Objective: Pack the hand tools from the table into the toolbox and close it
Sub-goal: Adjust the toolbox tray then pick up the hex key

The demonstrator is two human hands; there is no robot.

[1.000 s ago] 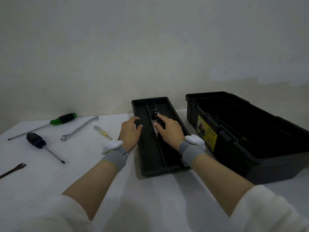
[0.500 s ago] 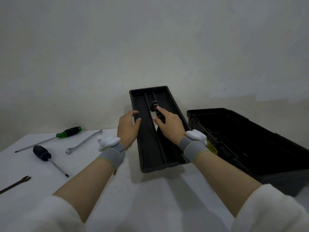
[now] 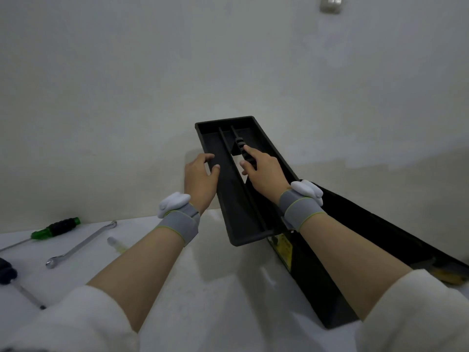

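I hold a long black inner tray in the air above the table, its far end tilted up toward the wall. My left hand grips the tray's left rim, thumb inside. My right hand grips the tray's centre handle, forefinger stretched along it. The open black toolbox sits below and to the right, partly hidden by my right arm. On the table at left lie a green-handled screwdriver, a silver wrench, a small yellow screwdriver and a dark-handled screwdriver.
The white table runs up to a plain wall close behind. A yellow label shows on the toolbox's near side. A yellow latch sits at the toolbox's right edge.
Both hands have lifted the tray off the table and carried it up and rightward, over the toolbox's left end. The view has tilted upward, so the tools sit lower in view.
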